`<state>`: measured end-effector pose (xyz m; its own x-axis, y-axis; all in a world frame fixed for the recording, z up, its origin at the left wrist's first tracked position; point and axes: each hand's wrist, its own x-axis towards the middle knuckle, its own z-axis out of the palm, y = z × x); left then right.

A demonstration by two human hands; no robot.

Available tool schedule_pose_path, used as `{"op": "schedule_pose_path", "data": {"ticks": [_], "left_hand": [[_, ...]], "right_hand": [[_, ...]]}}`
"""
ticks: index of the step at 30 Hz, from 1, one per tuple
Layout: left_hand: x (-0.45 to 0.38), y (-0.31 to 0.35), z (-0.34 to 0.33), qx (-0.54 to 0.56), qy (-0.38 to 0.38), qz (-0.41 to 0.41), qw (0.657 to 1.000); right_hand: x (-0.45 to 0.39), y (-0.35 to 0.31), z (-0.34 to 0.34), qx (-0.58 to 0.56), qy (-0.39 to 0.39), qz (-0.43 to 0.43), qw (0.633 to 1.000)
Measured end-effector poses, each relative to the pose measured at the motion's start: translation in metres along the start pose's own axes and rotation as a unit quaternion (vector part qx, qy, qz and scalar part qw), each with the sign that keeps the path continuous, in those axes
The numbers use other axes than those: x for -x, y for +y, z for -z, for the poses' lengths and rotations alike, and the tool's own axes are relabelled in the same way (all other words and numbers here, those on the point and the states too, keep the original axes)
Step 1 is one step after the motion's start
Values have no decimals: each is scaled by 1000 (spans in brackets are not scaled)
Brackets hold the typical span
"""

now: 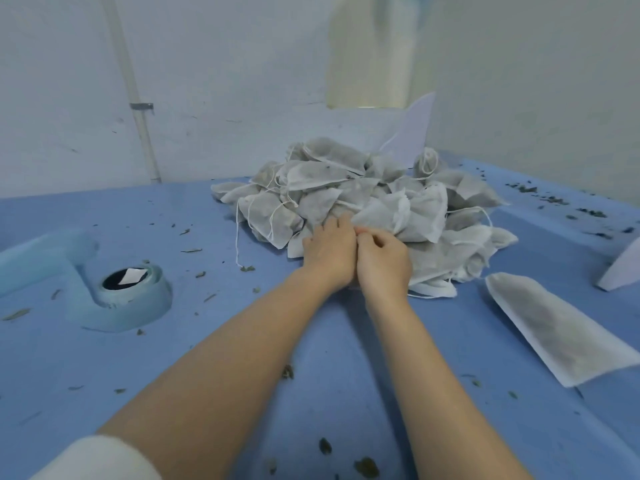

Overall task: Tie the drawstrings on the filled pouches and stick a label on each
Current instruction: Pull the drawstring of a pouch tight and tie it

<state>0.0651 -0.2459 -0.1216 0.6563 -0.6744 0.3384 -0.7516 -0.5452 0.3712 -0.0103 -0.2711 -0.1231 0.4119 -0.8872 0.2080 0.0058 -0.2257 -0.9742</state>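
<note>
A heap of white mesh pouches (346, 188) filled with dark dried herb lies at the middle back of the blue table (242, 341), thin white drawstrings trailing from several. Both hands sit side by side at the heap's front edge. My left hand (329, 251) lies with its fingers reaching into the pouches. My right hand (384, 261) has its fingers curled and pinches the gathered edge of a pouch (412, 213). One flat filled pouch (561, 323) lies apart at the right. A roll of pale blue labels (138, 296) sits at the left, its strip trailing off leftwards.
Loose herb crumbs are scattered over the table, thickest at the far right (554, 199). A white card (412, 133) leans against the wall behind the heap. Another white piece (623, 268) stands at the right edge. A pipe (138, 109) runs up the back wall.
</note>
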Motion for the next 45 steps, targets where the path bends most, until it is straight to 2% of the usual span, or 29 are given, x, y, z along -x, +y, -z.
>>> {"op": "schedule_pose_path", "data": {"ticks": [3, 5, 8, 11, 15, 17, 19, 20, 22, 23, 24, 25, 27, 29, 30, 33, 37, 40, 43, 45], "left_hand": [[4, -2, 4, 16, -45, 38, 998], [5, -2, 4, 60, -85, 65, 992], [12, -1, 6, 117, -62, 102, 986], [16, -5, 14, 120, -14, 119, 985], [23, -24, 38, 27, 30, 61, 997], [30, -36, 55, 7, 19, 47, 999], [41, -51, 70, 19, -11, 55, 998], [48, -59, 77, 16, -17, 66, 998], [62, -74, 87, -16, -25, 93, 995], [70, -81, 90, -29, -33, 103, 994], [79, -86, 93, -38, -41, 108, 993], [87, -90, 94, -46, -49, 106, 992], [101, -95, 96, -60, -57, 92, 992], [113, -97, 97, -71, -57, 75, 993], [117, -98, 97, -72, -53, 66, 994], [124, -96, 98, -65, -41, 50, 996], [126, -87, 93, -36, -57, 34, 997], [124, -75, 88, 42, -28, -8, 999], [118, -71, 86, 117, -42, 17, 992], [117, -76, 84, 108, -55, 37, 992]], "right_hand": [[-1, 4, 2, 57, 33, 1, 998], [-2, 8, 5, 37, 83, -21, 996], [-4, 10, 7, 31, 92, -50, 994], [-1, 6, 3, 38, 34, -20, 998], [9, -1, -8, -20, -105, 0, 994], [15, -5, -9, -78, -206, -19, 975], [18, -9, -6, -43, -265, -5, 963], [19, -10, -4, -3, -259, 19, 966], [20, -14, -1, 74, -163, 92, 980], [22, -16, 0, 88, -107, 134, 981], [25, -18, 0, 75, -83, 173, 979], [29, -20, -3, 60, -98, 203, 972], [37, -21, -13, 61, -191, 228, 953], [46, -17, -23, 72, -279, 187, 939], [50, -13, -28, 74, -297, 161, 938], [54, -8, -34, 91, -284, 126, 946], [60, -9, -39, 116, -260, 150, 947], [68, -9, -45, 120, -268, 162, 942], [70, -8, -48, 118, -277, 160, 940], [68, -6, -46, 134, -273, 183, 935]]}}
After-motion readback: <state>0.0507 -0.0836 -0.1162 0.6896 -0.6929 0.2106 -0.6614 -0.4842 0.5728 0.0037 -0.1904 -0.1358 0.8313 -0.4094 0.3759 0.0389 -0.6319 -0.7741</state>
